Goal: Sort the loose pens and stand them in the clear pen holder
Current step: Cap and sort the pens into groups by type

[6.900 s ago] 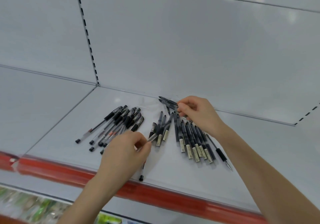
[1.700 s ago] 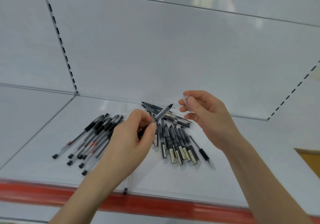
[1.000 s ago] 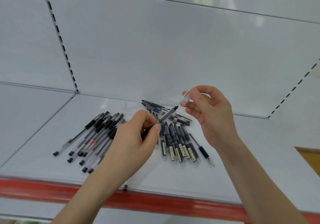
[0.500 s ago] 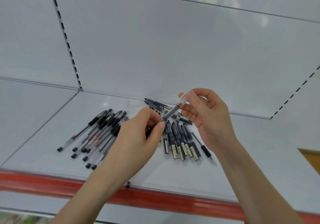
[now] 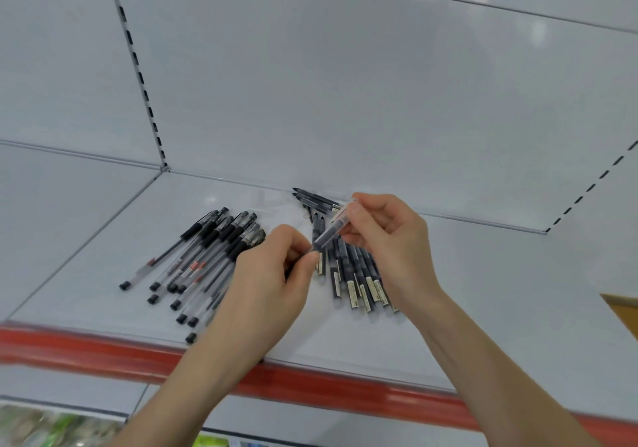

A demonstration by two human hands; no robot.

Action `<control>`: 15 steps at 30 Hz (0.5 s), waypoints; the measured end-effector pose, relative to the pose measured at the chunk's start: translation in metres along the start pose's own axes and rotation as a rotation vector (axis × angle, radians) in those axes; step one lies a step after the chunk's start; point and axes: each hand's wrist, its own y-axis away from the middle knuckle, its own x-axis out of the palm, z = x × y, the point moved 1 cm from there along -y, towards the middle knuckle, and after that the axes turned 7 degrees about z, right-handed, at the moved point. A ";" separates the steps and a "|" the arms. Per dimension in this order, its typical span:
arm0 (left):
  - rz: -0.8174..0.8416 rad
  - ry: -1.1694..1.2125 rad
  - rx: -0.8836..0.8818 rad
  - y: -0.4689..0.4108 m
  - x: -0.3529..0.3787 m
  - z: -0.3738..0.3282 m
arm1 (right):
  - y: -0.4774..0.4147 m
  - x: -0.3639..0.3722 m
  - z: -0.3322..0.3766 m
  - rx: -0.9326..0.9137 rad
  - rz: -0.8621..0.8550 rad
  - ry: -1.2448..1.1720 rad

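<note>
My left hand (image 5: 272,274) pinches the lower end of a dark pen (image 5: 324,236) held above the shelf. My right hand (image 5: 383,239) pinches a clear cap (image 5: 343,213) that sits over the pen's upper end. Below them lie two sorted groups: clear-barrelled pens with black caps (image 5: 207,253) on the left, and dark pens with cream labels (image 5: 359,281) in a row on the right. A few more dark pens (image 5: 314,199) lie against the back wall. No clear pen holder is in view.
The white shelf (image 5: 500,308) has a red front edge strip (image 5: 310,384) and a white back panel (image 5: 345,101) with slotted uprights. A lower shelf with green packages (image 5: 51,426) shows at the bottom left.
My right hand brought the clear cap down onto the tip of the pen that my left hand holds. Both hands sank a little toward the shelf.
</note>
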 end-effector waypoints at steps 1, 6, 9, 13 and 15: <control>-0.015 -0.021 -0.024 0.001 0.000 0.004 | -0.001 0.000 -0.003 0.030 0.035 0.020; -0.033 -0.343 -0.173 0.007 -0.010 0.026 | -0.026 -0.005 -0.011 0.157 0.195 0.308; 0.075 -0.589 -0.236 0.013 -0.011 0.036 | -0.048 -0.012 -0.017 0.164 0.216 0.641; 0.151 -0.702 -0.232 0.016 -0.009 0.038 | -0.067 -0.005 -0.026 0.196 0.339 0.961; 0.132 -0.748 -0.246 0.014 -0.013 0.040 | -0.073 0.002 -0.031 0.218 0.397 1.049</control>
